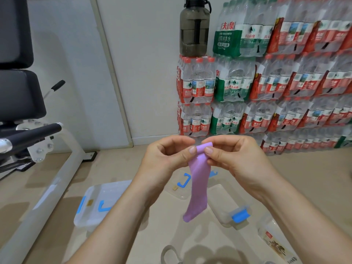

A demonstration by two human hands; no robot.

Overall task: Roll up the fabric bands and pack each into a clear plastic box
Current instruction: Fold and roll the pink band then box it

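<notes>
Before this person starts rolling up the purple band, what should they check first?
1. The left hand pinches the top edge of the band: ok.
2. The right hand pinches it too: ok.
3. Top edge turned over to start the roll: ok.
4. Lower end hangs loose, snagged on nothing: ok.
5. Band flat and untwisted: cannot tell; the lower end curves.
6. A box open and ready below: cannot tell.

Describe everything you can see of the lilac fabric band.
The lilac fabric band is a smooth, matte, stretchy-looking flat strip. Its top edge is curled over, pinched by the left hand and the right hand. The rest hangs free with a slight twist, its rounded lower end in the air, touching nothing else.
</notes>
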